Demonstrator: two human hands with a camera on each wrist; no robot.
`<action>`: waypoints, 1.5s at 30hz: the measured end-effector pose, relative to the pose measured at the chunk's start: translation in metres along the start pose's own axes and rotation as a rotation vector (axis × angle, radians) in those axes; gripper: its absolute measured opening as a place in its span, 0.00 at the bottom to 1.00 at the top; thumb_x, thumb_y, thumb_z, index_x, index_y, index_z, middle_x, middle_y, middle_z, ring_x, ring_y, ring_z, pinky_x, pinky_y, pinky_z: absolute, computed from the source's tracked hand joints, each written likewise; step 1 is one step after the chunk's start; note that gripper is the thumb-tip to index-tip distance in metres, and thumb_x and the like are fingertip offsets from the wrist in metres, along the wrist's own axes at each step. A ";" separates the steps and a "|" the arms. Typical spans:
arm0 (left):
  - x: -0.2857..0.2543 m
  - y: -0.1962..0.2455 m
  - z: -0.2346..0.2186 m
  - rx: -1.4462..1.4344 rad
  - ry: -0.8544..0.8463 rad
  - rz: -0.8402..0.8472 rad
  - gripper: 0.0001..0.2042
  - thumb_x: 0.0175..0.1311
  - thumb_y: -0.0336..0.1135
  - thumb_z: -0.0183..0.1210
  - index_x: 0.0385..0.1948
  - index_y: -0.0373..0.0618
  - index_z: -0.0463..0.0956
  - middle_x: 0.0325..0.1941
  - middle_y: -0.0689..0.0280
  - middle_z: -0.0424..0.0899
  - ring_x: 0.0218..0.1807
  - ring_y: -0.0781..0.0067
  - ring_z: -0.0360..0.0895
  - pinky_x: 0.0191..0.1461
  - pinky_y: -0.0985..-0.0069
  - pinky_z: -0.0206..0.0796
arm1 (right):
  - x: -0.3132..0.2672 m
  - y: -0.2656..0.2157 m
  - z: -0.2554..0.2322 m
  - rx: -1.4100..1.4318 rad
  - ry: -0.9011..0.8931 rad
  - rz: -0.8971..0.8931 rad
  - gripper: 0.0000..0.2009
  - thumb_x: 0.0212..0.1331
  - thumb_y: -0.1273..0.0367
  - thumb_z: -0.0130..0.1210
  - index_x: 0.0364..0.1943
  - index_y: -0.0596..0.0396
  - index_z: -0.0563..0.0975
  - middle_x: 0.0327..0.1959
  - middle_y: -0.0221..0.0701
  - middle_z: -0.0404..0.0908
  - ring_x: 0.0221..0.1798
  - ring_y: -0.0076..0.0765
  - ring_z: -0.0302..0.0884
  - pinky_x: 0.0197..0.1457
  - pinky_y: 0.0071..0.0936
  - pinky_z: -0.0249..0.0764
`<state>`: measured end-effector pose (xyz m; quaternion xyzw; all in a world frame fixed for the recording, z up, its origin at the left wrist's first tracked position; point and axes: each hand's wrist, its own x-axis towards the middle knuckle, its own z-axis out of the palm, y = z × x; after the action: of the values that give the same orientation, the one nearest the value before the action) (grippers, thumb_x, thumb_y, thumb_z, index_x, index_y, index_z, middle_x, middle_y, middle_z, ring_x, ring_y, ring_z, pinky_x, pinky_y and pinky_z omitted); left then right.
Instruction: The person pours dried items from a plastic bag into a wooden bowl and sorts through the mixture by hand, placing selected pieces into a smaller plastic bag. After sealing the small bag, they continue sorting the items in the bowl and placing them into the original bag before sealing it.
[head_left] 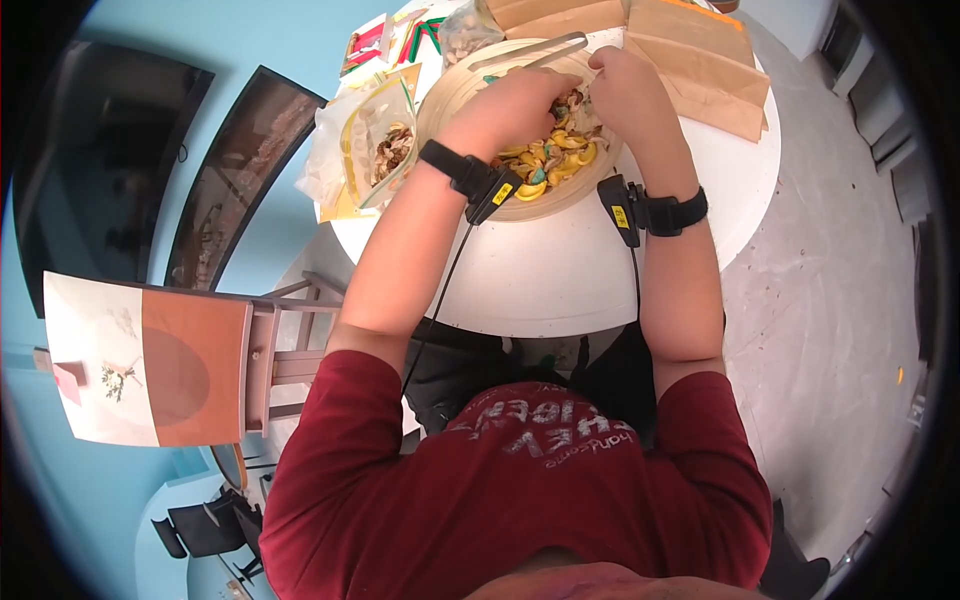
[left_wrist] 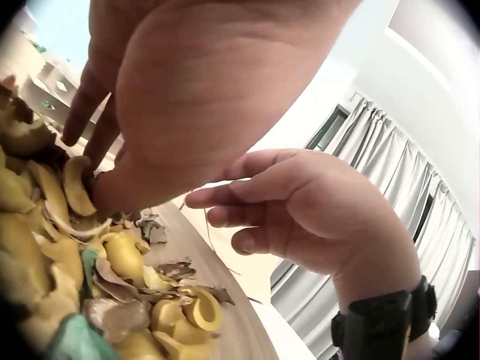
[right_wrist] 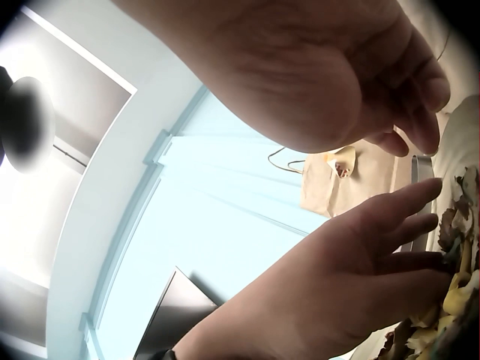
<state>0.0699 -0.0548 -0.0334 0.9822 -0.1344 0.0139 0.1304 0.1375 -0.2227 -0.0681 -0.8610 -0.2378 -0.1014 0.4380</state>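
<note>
A round, pale wooden tray (head_left: 440, 125) bears a heap of yellow curled peel-like pieces (head_left: 570, 150), brown dried leaves and bits of teal. My left hand (head_left: 515, 108) reaches down into the heap from the left. Its fingers are fairly straight, and the tips are at the pieces (left_wrist: 79, 184). Over the tray's right side hovers my right hand (head_left: 632, 92), with its fingers loosely bent and nothing showing between them (right_wrist: 405, 97). Metal tongs (head_left: 545, 48) lie across the tray's far edge, beyond both hands.
Left of the tray stands an open clear zip bag (head_left: 380, 150) with brown dried pieces inside. Brown paper bags (head_left: 695, 65) are at the back right. Another clear bag (head_left: 470, 32) and red and green items (head_left: 425, 38) lie at the back of the white table (head_left: 540, 290).
</note>
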 end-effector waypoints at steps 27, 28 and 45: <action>-0.035 0.009 -0.032 -0.286 0.305 -0.185 0.13 0.61 0.34 0.68 0.44 0.37 0.86 0.34 0.60 0.89 0.34 0.73 0.85 0.40 0.74 0.76 | -0.008 -0.009 -0.011 -0.014 -0.241 -0.006 0.16 0.59 0.79 0.53 0.50 0.56 0.84 0.48 0.48 0.86 0.51 0.53 0.85 0.56 0.41 0.80; -0.046 0.021 -0.046 -0.265 0.341 -0.215 0.13 0.62 0.34 0.67 0.44 0.37 0.86 0.34 0.59 0.90 0.33 0.73 0.85 0.40 0.75 0.76 | -0.009 -0.007 -0.008 -0.033 -0.248 -0.028 0.17 0.59 0.80 0.54 0.51 0.55 0.84 0.48 0.47 0.86 0.52 0.53 0.85 0.55 0.41 0.80; -0.131 0.033 -0.074 0.260 0.559 -0.445 0.12 0.60 0.30 0.63 0.43 0.34 0.85 0.40 0.46 0.88 0.44 0.43 0.85 0.50 0.57 0.77 | -0.019 -0.016 0.004 -0.338 -0.372 -0.117 0.13 0.57 0.79 0.57 0.45 0.52 0.84 0.48 0.38 0.85 0.54 0.49 0.82 0.55 0.42 0.80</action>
<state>-0.0642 -0.0320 0.0382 0.9540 0.1260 0.2696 0.0361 0.1126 -0.2175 -0.0668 -0.9107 -0.3432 -0.0047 0.2298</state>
